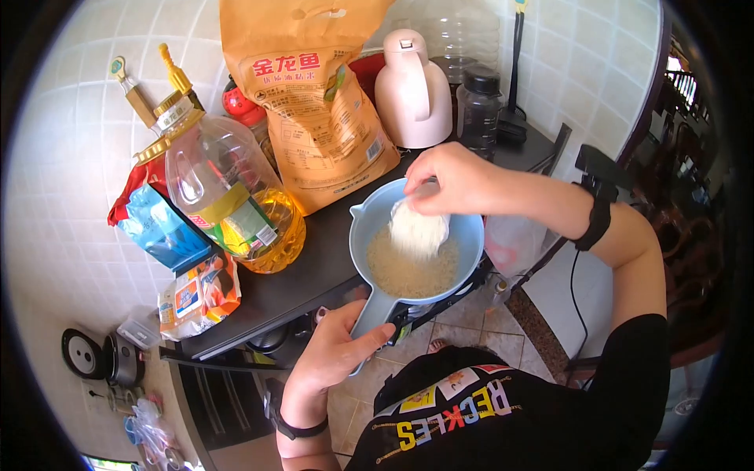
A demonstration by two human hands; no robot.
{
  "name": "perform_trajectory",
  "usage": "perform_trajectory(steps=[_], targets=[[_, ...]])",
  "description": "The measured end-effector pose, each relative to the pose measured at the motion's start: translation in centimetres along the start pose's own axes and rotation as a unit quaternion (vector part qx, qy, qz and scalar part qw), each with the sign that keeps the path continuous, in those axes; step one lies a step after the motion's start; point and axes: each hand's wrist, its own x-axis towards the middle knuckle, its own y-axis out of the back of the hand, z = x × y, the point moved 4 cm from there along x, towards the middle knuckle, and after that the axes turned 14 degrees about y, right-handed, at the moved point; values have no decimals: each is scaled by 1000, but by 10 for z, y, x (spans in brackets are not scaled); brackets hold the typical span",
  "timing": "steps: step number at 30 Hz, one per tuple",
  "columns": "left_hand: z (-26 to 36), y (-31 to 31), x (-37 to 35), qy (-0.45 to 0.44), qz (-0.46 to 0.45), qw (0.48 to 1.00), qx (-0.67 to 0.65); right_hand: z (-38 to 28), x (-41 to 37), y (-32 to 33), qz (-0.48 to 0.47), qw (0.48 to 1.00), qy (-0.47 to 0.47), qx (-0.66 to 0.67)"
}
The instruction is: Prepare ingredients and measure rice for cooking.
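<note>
My left hand [338, 345] is closed around the handle of a light blue plastic basin [360, 235] with a small spout on its rim. Pale rice grains [397, 271] lie in the bottom of it. Over the basin, my right hand [452, 182] pinches the rim of a small, seemingly clear cup [437, 206]. The cup is tilted down, and white rice [418, 234] pours from it into the basin, blurred at its lower edge. My right fingers partly hide the cup.
Behind the basin stand an orange rice bag [314, 118], a pink thermos jug [412, 94] and a dark-lidded bottle [479, 110]. A large oil bottle [236, 180], a blue packet [161, 228] and an orange-white packet [200, 294] occupy the left of the dark counter [302, 271].
</note>
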Motion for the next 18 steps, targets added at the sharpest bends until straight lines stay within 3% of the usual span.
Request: perform_trajectory(steps=[3, 5, 12, 18], targets=[[-4, -3, -3, -3, 2, 1000, -20, -9, -8, -15, -10, 998, 61, -30], [-9, -5, -4, -4, 6, 1000, -29, -13, -15, -25, 30, 977, 183, -106], [-15, -8, 1, -16, 26, 998, -48, -37, -20, -28, -9, 961, 233, -147], [-13, -6, 4, -17, 32, 998, -53, -52, -26, -32, -7, 885, 345, -313]])
